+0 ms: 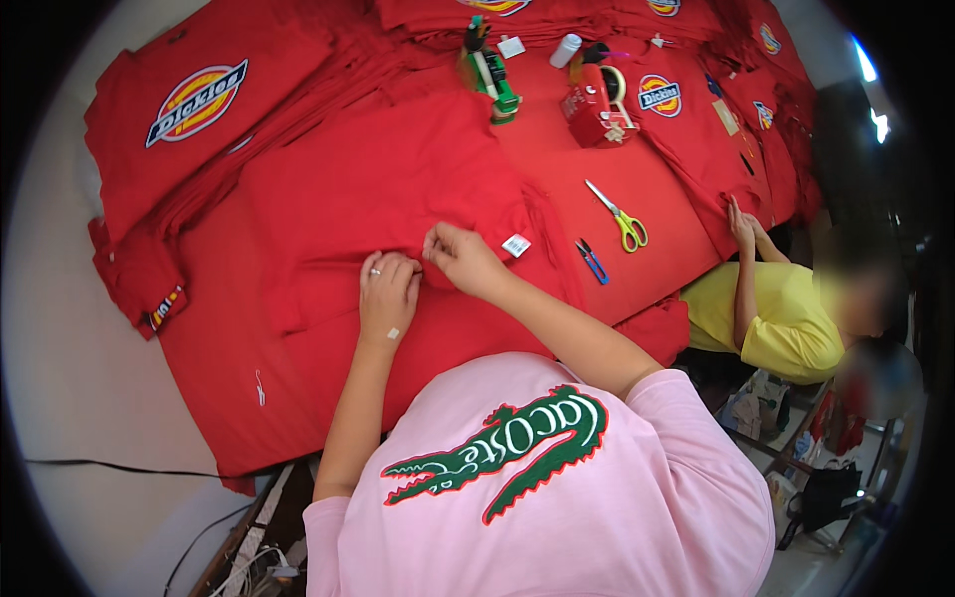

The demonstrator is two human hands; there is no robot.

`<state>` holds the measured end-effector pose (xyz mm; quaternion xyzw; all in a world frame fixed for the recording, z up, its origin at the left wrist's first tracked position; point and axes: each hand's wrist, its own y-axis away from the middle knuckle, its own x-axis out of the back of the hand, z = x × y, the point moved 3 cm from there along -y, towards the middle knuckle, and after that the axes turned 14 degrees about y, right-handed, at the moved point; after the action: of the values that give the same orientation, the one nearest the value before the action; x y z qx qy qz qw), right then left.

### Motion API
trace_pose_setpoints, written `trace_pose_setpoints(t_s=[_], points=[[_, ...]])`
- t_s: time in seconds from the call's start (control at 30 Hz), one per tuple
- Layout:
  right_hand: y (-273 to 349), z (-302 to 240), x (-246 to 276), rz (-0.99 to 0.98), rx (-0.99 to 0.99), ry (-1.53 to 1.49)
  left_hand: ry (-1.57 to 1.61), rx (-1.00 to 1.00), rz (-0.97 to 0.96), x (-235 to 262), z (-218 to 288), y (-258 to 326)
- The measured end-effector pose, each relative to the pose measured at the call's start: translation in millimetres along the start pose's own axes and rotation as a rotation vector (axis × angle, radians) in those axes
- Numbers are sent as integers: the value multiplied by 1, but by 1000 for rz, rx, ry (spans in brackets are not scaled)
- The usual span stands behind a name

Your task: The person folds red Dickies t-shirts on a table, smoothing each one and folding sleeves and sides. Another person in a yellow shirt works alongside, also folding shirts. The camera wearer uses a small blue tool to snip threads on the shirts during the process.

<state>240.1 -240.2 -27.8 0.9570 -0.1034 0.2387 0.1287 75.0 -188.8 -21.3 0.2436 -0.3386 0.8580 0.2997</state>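
Note:
A plain red garment (348, 199) lies spread in front of me, rumpled near my hands. My left hand (386, 289), with a ring on one finger and a small pale sticker on the wrist, has its curled fingers closed on the garment's cloth. Close to its fingertips, my right hand (466, 261) is pinched shut just above the same cloth; what its fingertips hold, if anything, is too small to make out. A white tag (516, 245) rests on the garment to the right of my right hand.
Yellow-handled scissors (629, 229) and blue thread snips (592, 262) lie to the right. Beyond stand a red tape dispenser (597, 107), a green tagging tool (493, 85) and a white bottle (566, 50). Red shirts (279, 75) are piled far left. A person in yellow (766, 313) works at right.

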Motion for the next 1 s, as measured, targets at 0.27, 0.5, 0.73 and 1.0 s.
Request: trace_pose_setpoints(t_s=[0.27,0.5,0.73,1.0], points=[[16,34,15,313,-129,-131,393,339,-627,-5,31,108],[7,4,34,252,-41,-106,162,261,58,40,60,48],[122,-175,60,-526,397,-540,87,333,385,35,-17,27],[160,-149,188,65,527,-521,758,709,556,101,9,76]])
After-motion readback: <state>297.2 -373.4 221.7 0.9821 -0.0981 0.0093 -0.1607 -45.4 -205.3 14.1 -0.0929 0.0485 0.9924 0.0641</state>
